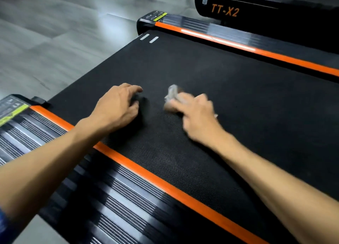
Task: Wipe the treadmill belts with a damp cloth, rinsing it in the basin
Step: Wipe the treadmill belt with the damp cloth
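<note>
A black treadmill belt [220, 89] runs from lower right to upper left, edged by orange strips. My right hand [194, 115], blurred by motion, presses a small crumpled pale cloth [171, 94] onto the belt near its middle, fingers curled over it. To its left my left hand [117, 108] rests on the belt by its fingertips, fingers bent, holding nothing. No basin is in view.
A ribbed black side rail [113, 194] with an orange strip [146, 170] lies near me. The far rail [229, 39] is also orange-edged. Another black machine marked TT-X2 [225, 10] stands at the top right. Grey floor [55, 41] spreads to the left.
</note>
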Demonstrator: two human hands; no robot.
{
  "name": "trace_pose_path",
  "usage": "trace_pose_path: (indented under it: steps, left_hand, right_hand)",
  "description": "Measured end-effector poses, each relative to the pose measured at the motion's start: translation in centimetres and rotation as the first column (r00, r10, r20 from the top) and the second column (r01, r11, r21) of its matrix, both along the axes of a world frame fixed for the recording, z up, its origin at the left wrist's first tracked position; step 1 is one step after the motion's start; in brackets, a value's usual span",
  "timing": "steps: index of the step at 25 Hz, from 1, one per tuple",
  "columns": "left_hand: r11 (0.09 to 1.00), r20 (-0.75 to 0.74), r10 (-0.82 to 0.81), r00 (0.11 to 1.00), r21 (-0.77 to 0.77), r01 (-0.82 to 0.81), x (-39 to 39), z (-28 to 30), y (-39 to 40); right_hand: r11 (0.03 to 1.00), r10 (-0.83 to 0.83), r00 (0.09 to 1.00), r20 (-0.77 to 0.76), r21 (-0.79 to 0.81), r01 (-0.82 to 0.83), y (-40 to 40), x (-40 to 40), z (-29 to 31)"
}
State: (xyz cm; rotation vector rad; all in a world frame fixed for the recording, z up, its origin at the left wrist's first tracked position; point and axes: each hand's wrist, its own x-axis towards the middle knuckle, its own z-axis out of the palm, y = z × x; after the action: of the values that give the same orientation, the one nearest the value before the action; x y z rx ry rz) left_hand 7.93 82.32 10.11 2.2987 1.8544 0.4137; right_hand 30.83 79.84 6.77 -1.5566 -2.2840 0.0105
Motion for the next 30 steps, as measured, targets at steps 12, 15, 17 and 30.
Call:
trace_pose_path:
  steps: [12, 15, 17, 30]
  left_hand:
    - [0.997, 0.030, -0.047, 0.998, -0.063, 0.049, -0.2, 0.3, -0.4]
    - [0.997, 0.060, -0.027, 0.998, -0.066, 0.030, -0.6, 0.4, -0.4]
    - [0.997, 0.080, -0.011, 0.997, -0.070, 0.017, -0.6, 0.4, -0.4]
    - [0.999, 0.201, 0.047, 0.979, -0.030, -0.042, -1.7, 0.7, 1.2]
  right_hand:
    - [0.998, -0.052, 0.994, -0.092, 0.016, 0.054, -4.0, 6.7, -0.5]
    - [0.983, 0.181, 0.979, -0.089, 0.031, -0.179, -8.1, 1.0, -1.1]
    - [0.906, 0.416, 0.906, -0.075, -0.058, -0.420, -8.2, -0.6, -1.4]
    - [0.927, 0.370, 0.928, -0.050, -0.051, -0.372, -3.1, -10.0, -1.2]
